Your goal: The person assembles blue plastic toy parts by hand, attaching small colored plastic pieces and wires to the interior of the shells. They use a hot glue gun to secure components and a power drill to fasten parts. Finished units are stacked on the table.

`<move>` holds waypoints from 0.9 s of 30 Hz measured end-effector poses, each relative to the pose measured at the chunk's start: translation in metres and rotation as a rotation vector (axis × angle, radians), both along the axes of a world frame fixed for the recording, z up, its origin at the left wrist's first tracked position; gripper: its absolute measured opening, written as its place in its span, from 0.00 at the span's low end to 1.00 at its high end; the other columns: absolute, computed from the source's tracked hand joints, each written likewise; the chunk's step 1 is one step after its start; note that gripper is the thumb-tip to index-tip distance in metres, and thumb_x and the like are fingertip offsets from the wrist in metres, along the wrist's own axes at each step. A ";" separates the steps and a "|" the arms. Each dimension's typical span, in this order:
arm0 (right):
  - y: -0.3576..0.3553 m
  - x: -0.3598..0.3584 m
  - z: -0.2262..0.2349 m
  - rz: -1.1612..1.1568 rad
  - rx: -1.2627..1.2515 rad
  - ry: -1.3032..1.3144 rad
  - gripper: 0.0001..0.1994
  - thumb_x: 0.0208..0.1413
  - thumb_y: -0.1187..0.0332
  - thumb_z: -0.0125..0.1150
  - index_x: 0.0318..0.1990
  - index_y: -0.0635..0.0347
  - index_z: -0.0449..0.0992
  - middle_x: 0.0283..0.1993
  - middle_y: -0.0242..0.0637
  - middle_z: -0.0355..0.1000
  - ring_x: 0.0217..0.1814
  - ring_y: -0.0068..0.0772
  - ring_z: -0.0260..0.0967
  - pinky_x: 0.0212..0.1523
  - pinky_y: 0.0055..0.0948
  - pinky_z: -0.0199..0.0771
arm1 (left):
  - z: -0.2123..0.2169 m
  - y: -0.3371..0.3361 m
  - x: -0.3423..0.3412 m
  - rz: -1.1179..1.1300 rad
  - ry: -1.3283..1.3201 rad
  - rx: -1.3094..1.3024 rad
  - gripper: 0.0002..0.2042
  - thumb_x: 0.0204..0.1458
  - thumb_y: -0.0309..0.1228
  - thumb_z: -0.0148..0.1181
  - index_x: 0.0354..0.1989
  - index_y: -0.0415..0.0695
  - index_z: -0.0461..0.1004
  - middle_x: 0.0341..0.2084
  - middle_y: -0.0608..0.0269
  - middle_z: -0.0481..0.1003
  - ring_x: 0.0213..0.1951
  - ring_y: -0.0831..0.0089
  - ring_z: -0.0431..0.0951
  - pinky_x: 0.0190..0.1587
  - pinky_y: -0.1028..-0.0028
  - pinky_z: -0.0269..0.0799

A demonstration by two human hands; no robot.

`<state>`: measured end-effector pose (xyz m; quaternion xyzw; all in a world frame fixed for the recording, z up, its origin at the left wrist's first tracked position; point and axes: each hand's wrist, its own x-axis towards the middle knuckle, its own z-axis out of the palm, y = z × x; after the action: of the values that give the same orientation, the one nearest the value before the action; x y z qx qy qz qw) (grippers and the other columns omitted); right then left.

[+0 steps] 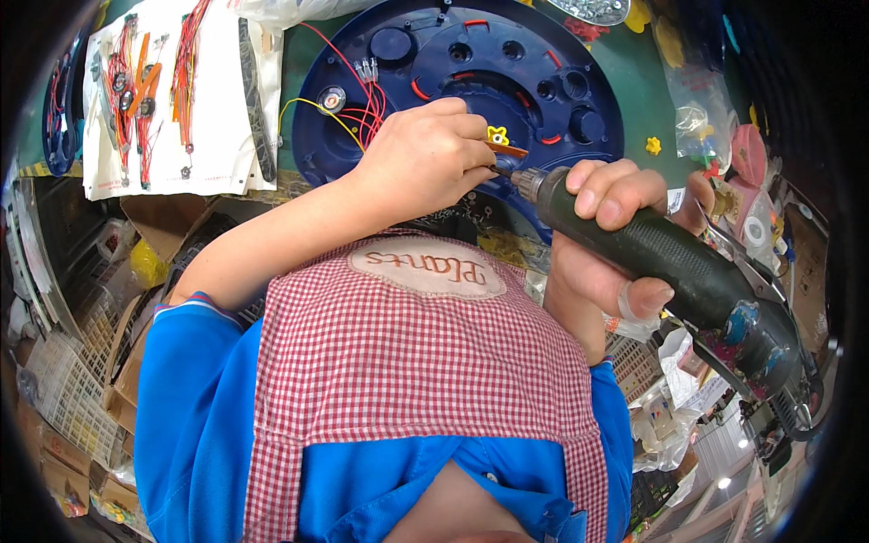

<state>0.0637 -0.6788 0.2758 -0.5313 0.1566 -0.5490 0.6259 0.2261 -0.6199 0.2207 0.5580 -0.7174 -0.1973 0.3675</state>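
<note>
My right hand (608,231) is wrapped round a dark green electric screwdriver (670,258), its metal nose pointing left. The bit end meets the fingertips of my left hand (425,152), which is closed in a pinch. From those fingers a narrow orange-brown strip (511,150) sticks out, with a yellow flower-shaped piece (498,135) at it. Whether a screw sits at the bit is hidden. Behind my hands lies a big round dark blue plastic shell (434,54) with round wells and red curved pieces. Red and yellow wires and a small round speaker (332,99) rest at its left.
White sheets (213,100) with bundles of red wires and orange strips lie at the left. On the green tabletop (644,113) there is a loose yellow flower piece (653,146). Clear plastic bags (701,113) and pink parts (749,154) crowd the right; a metal dish (593,9) stands behind.
</note>
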 end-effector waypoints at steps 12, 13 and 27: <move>0.004 -0.005 0.012 0.147 0.266 0.533 0.47 0.40 0.46 0.68 0.60 0.75 0.58 0.61 0.56 0.59 0.33 0.26 0.72 0.33 0.19 0.73 | 0.034 -0.025 0.026 -0.112 0.244 -0.027 0.08 0.37 0.25 0.70 0.28 0.41 0.80 0.26 0.62 0.76 0.28 0.69 0.76 0.29 0.75 0.71; 0.005 -0.004 0.010 0.129 0.273 0.540 0.46 0.39 0.47 0.68 0.59 0.75 0.59 0.61 0.56 0.60 0.32 0.25 0.72 0.33 0.19 0.72 | 0.034 -0.027 0.025 -0.114 0.247 -0.035 0.08 0.37 0.25 0.70 0.28 0.42 0.80 0.28 0.63 0.76 0.28 0.67 0.76 0.30 0.75 0.72; 0.000 -0.025 0.017 0.111 0.321 0.441 0.47 0.48 0.49 0.63 0.67 0.70 0.46 0.50 0.52 0.69 0.34 0.29 0.71 0.35 0.25 0.72 | -0.013 -0.016 0.029 -0.170 -0.257 0.002 0.06 0.38 0.26 0.63 0.28 0.42 0.80 0.28 0.67 0.76 0.34 0.69 0.76 0.36 0.72 0.75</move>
<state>0.0389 -0.6786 0.2931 -0.5397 0.3446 -0.3533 0.6820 0.2556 -0.6358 0.2078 0.5164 -0.8030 -0.1551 0.2541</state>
